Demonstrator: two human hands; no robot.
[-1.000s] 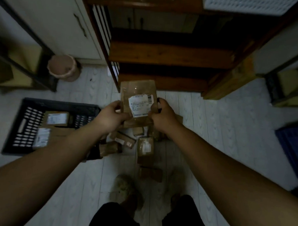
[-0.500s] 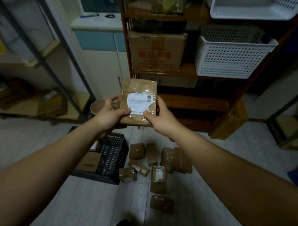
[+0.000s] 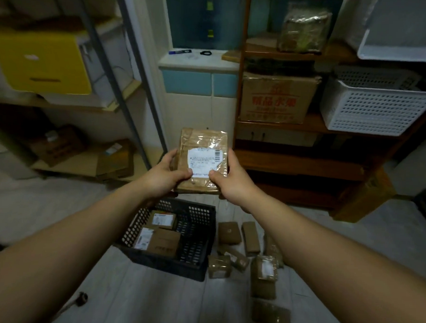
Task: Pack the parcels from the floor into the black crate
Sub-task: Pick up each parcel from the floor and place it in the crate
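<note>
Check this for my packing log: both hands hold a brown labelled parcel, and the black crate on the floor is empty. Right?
No: the black crate is not empty; the head view shows several parcels lying in it. The rest stands: the left hand and right hand hold the brown labelled parcel.

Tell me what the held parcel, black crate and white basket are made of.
The parcel is likely cardboard under glossy clear tape, by the crinkled glare. The crate is matte black plastic, seemingly, by its moulded grid holes. The basket is probably white plastic, smooth with even perforations.
</note>
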